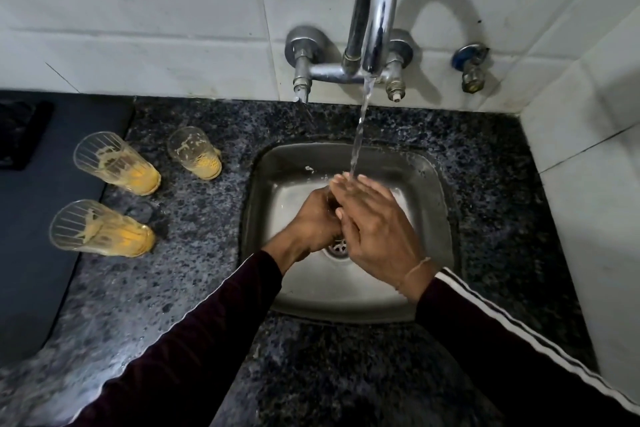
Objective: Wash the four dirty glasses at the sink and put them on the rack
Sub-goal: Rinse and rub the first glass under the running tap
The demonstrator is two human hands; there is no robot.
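Three dirty glasses with yellow residue stand on the speckled granite counter left of the sink: one at the back left (116, 163), one at the back right (195, 153), one nearer me (100, 229). Over the steel sink (433, 184), my left hand (311, 222) is curled round a glass (331, 199). That glass is almost wholly hidden between my hands. My right hand (374, 229) lies over it with straight fingers. Water from the chrome tap (375, 10) runs onto my right fingertips.
A dark blue mat (41, 218) covers the counter at the far left, with a black object (20, 133) at its back. A second small valve (471, 66) sits on the tiled wall, right of the tap. A white tiled side wall (595, 201) closes the right side.
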